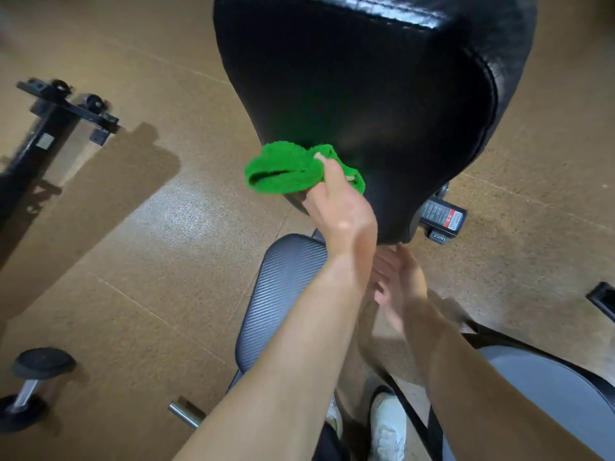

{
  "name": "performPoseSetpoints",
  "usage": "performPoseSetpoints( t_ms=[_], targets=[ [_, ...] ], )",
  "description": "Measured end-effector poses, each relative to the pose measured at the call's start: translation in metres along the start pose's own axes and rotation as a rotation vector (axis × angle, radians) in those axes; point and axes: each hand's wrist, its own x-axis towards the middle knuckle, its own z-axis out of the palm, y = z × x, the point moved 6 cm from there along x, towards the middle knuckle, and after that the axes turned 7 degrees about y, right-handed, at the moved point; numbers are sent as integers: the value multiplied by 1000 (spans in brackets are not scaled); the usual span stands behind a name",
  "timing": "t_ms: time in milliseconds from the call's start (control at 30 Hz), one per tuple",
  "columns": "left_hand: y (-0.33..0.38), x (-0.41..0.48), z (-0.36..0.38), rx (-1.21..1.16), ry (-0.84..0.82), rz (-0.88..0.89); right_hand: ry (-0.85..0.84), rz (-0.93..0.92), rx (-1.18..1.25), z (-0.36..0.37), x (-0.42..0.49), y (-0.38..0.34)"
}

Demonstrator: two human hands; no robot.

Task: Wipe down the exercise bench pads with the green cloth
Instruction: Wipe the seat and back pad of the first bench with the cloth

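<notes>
The black back pad (382, 94) of the exercise bench is tilted up in front of me. My left hand (339, 211) grips the bunched green cloth (283, 171) and presses it against the pad's lower left edge. Below it lies the grey ribbed seat pad (283, 294), partly hidden by my left forearm. My right hand (396, 284) hangs just under the back pad's bottom tip with its fingers spread and nothing in it; its fingertips nearly touch the tip.
A dumbbell (30, 387) lies on the brown floor at lower left, with a chrome bar end (186, 414) nearby. Another machine's black frame (60, 111) stands far left. A labelled bench frame part (442, 217) shows behind the pad. A grey pad (549, 394) sits at lower right.
</notes>
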Motion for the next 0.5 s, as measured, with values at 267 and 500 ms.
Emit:
performPoseSetpoints(
  t_ms=[267, 500],
  targets=[
    [-116, 58, -18, 253, 55, -342, 149, -10, 19, 23, 21, 8],
    [-62, 74, -19, -24, 17, -504, 149, -16, -71, 31, -2, 0]
  ],
)
